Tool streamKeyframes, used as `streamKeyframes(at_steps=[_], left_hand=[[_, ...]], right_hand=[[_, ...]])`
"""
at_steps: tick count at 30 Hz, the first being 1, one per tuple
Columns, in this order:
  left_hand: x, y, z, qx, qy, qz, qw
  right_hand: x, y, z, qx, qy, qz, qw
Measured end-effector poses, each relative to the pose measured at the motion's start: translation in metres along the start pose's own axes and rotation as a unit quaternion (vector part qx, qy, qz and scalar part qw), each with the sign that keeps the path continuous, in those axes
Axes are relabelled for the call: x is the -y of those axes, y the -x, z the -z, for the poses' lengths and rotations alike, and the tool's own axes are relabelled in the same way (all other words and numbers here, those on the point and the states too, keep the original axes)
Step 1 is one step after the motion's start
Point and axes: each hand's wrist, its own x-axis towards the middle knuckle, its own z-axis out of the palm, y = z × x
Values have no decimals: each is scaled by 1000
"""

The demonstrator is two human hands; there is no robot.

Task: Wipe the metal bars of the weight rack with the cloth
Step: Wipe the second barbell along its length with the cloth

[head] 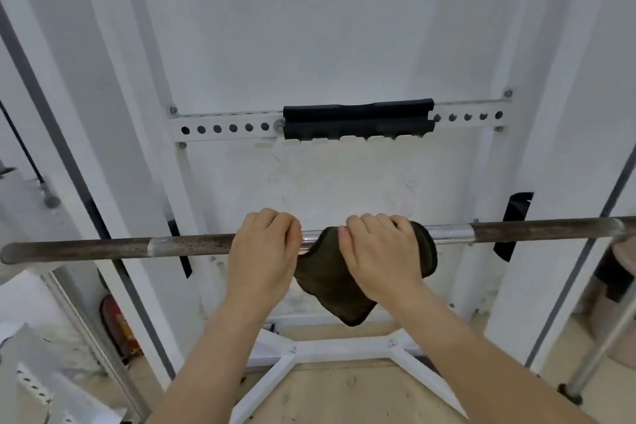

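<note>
Where the view drops toward seven o'clock, a red cylindrical fire extinguisher stands on the floor behind the white rack posts. Across the middle, from nine o'clock to three o'clock, runs the long round metal bar, lying almost level and rising slightly toward the right. Its left stretch is dark brown and dull with a rusty look, and it gives way to a short, paler knurled band just left of the hands. The left hand grips the bare bar from above, with its fingers curled over the top. Just to its right, a dark olive-brown cloth is draped over the bar, and its loose lower corner hangs toward six o'clock. The right hand lies on the cloth, its fingers curled over cloth and bar together and clamping the fabric to the metal. Right of that hand the bar shines bright chrome, then turns dark brown again toward three o'clock. At twelve o'clock above the hands, a black foam pad wraps a white perforated steel crossbar.
</note>
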Motion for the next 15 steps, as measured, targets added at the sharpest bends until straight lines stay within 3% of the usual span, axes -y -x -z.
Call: streamKeyframes(at_steps=[4, 9, 12, 15], left_hand=[[5, -9, -4, 6, 10, 33, 999], [12, -17, -2, 20, 9, 56, 998], [13, -9, -6, 2, -68, -7, 998], [7, -5, -9, 1, -125, -31, 992]], right_hand=[[15, -7, 4, 35, 26, -122, 992], [86, -20, -10, 37, -37, -46, 998], [35, -12, 1, 60, -9, -10, 998], [-48, 1, 15, 89, 75, -95, 989]])
